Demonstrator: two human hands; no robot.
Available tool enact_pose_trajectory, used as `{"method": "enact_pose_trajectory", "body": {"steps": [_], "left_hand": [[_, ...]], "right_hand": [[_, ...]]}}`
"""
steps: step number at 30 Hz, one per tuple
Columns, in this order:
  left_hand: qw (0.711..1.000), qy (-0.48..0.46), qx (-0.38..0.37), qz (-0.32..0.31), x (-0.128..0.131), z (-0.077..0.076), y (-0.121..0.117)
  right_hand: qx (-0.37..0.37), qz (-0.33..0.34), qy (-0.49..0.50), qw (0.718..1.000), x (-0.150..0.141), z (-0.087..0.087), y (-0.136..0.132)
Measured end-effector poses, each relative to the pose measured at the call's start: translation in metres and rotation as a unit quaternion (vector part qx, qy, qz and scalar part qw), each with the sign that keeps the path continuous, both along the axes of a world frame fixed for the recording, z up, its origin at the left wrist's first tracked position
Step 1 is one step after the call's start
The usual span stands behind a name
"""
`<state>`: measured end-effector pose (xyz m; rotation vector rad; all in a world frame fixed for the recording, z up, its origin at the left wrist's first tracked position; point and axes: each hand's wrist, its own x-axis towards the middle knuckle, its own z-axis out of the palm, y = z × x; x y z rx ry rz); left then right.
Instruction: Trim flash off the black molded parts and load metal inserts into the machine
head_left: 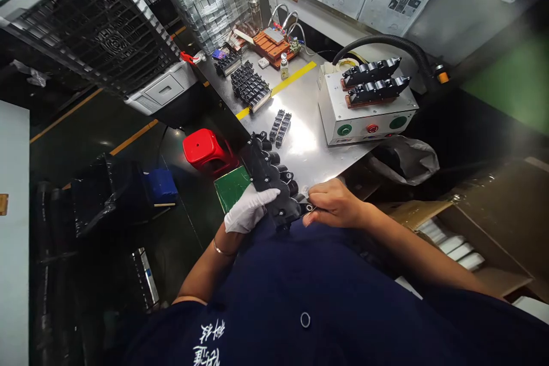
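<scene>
My left hand (249, 209), in a white glove, grips a long black moulded plastic part (271, 180) with a row of round ports along one side. The part is held tilted in front of my body, near the bench edge. My right hand (332, 204) is bare and closed in a pinch at the part's near right end. A small dark piece with a ring-shaped hole shows at those fingertips. I cannot tell whether it belongs to the part or is a separate tool.
On the metal bench (300, 151) lie two small black strips (281, 127) and a cluster of black parts (249, 86). A control box (364, 120) bears two black parts. An orange-brown fixture (272, 46) stands behind. A red stool (206, 148) is left; a cardboard box (493, 240) is right.
</scene>
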<state>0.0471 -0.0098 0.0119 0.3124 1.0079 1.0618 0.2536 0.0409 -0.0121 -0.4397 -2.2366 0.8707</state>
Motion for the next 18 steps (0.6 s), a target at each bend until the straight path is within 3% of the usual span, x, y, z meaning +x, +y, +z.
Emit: {"method": "enact_pose_trajectory", "body": {"steps": [4, 7, 13, 18], "left_hand": [[1.0, -0.018, -0.003, 0.005, 0.003, -0.005, -0.001], [0.999, -0.026, -0.009, 0.02, 0.007, -0.005, -0.002], [0.995, -0.048, -0.067, 0.057, 0.016, -0.006, -0.003], [0.993, -0.074, -0.066, 0.07, 0.018, -0.011, -0.003]], "right_hand": [[0.019, -0.069, 0.005, 0.997, -0.001, -0.003, 0.002], [0.033, -0.075, 0.004, 0.997, -0.002, -0.003, 0.003], [0.035, -0.15, -0.007, 0.988, -0.003, -0.001, 0.005], [0.058, -0.139, -0.031, 0.988, -0.003, -0.001, 0.005]]}}
